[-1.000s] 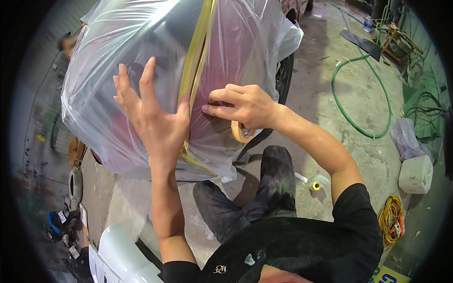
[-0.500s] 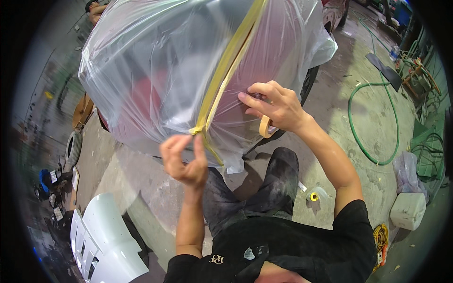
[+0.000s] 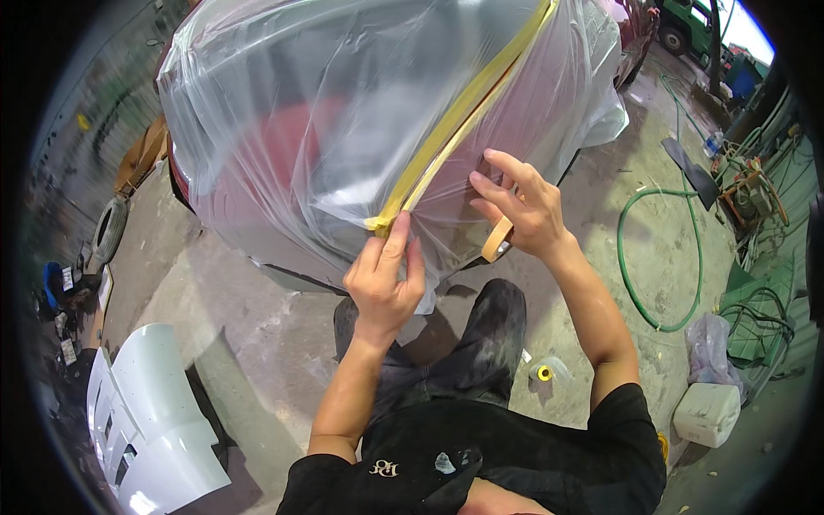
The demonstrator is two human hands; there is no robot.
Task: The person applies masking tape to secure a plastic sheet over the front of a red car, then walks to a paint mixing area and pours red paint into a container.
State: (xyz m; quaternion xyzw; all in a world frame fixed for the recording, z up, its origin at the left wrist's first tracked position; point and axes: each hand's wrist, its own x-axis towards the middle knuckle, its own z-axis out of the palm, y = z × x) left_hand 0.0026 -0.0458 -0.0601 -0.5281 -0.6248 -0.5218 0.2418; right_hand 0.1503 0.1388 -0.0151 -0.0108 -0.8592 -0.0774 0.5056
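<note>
Pale lettering (image 3: 384,468) marks your black shirt (image 3: 558,451). Yellow tape (image 3: 463,112) lies on the clear plastic (image 3: 369,94) ahead of your left hand (image 3: 382,287) and left of your right hand (image 3: 534,210). Its long axis slants from near your left fingertips up and away to the right. Your left index finger reaches the lower end, other fingers curled; whether you pinch it, I cannot tell. Your right hand, upper fingers loosely spread, has the roll (image 3: 497,239) at its lower fingers, tilted on edge.
</note>
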